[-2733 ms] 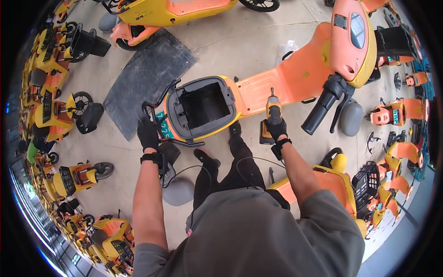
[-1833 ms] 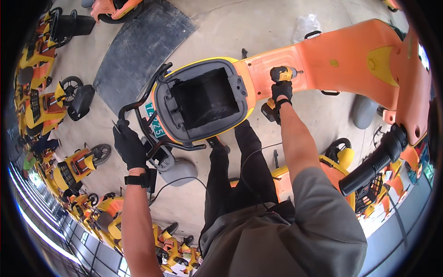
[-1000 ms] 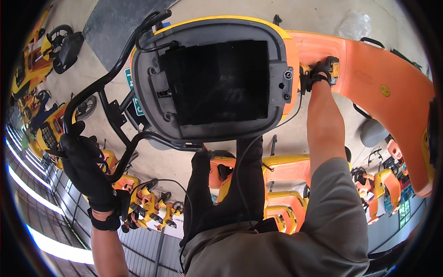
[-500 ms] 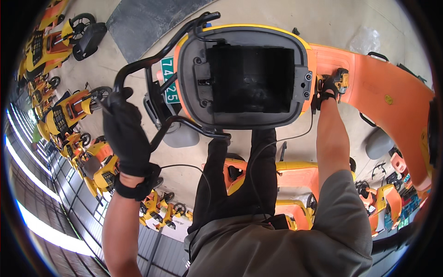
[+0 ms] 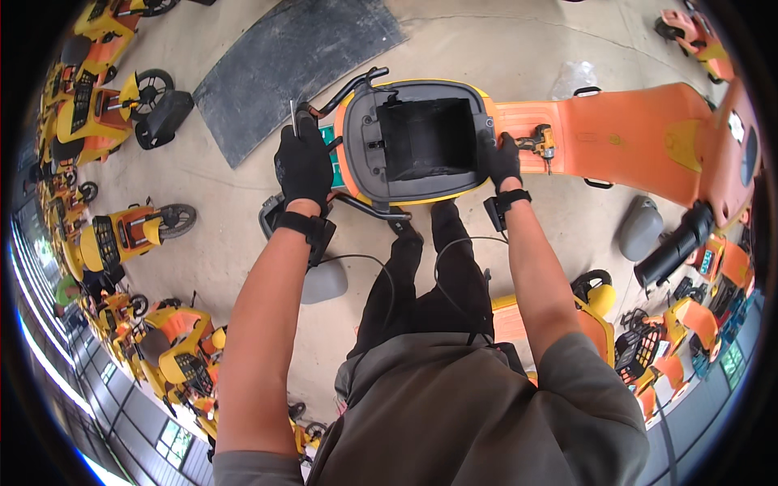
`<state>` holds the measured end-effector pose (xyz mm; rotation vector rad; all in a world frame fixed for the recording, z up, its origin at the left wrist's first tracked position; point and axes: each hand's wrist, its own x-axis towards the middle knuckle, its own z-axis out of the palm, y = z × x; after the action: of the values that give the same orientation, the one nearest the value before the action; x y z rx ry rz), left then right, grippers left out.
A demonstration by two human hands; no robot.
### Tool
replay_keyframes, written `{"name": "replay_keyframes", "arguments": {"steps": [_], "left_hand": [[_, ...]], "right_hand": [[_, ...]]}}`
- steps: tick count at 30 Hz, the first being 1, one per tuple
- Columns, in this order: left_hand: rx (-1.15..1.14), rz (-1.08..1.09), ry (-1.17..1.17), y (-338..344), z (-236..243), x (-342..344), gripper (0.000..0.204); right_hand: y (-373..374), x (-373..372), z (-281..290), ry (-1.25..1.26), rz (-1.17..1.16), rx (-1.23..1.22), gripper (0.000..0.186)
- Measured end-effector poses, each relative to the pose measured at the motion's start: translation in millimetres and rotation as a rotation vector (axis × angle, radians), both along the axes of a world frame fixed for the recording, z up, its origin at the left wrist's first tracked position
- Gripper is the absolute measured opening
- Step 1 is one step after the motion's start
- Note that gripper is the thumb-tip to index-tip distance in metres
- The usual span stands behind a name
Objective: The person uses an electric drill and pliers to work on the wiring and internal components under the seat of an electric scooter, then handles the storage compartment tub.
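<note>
In front of me is an orange and yellow electric scooter [image 5: 632,130] with an open black storage bin [image 5: 365,174] where its seat would be. My left hand [image 5: 305,166], in a black glove, is closed around the black tubular rear rail [image 5: 344,93]. A thin, light rod [image 5: 293,117] sticks up beside its fingers; I cannot tell whether the hand holds it. My right hand [image 5: 502,162], also gloved, grips the bin's right-hand rim. Beside it, a yellow and black cordless impact driver [image 5: 545,147] lies on the orange footboard [image 5: 527,113], apart from the hand.
A dark mat [image 5: 292,73] lies on the floor at the far left. Grey scooter seats [image 5: 640,228] rest on the floor. Rows of yellow scooters [image 5: 113,239] line the left side, with more at the lower right. A black cable [image 5: 365,259] hangs between my wrists.
My right hand has let go of the impact driver and moved left to the bin's rim. My left hand has shifted right along the rail. The whole scooter appears farther from me.
</note>
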<state>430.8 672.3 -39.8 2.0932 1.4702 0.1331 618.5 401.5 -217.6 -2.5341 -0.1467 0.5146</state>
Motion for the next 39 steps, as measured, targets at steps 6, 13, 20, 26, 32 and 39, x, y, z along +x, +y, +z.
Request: {"name": "replay_keyframes", "arguments": {"steps": [6,13,20,26,32,39], "left_hand": [[-0.231,0.166,0.049,-0.6,0.6,13.9,0.055],[-0.222,0.193,0.059,5.4,-17.0,8.5,0.044],[-0.19,0.17,0.146,4.4,-16.6,15.8,0.037],[-0.139,0.177,0.235,1.7,-8.3,16.0,0.037],[-0.132,0.158,0.246,0.8,0.9,15.9,0.038],[-0.08,0.196,0.291,-1.6,-2.2,19.9,0.032]], "right_hand": [[-8.0,-18.5,-6.6,0.074,0.065,-0.318,0.088],[1.4,-13.3,-14.8,0.079,-0.005,-0.417,0.075],[-6.0,-14.6,-18.3,0.098,-0.051,-0.31,0.078],[2.0,-19.6,3.7,0.175,-0.053,-0.296,0.097],[-10.2,7.9,8.9,0.4,0.206,-0.383,0.107],[51.5,66.0,63.6,0.365,0.459,-0.235,0.082]]}}
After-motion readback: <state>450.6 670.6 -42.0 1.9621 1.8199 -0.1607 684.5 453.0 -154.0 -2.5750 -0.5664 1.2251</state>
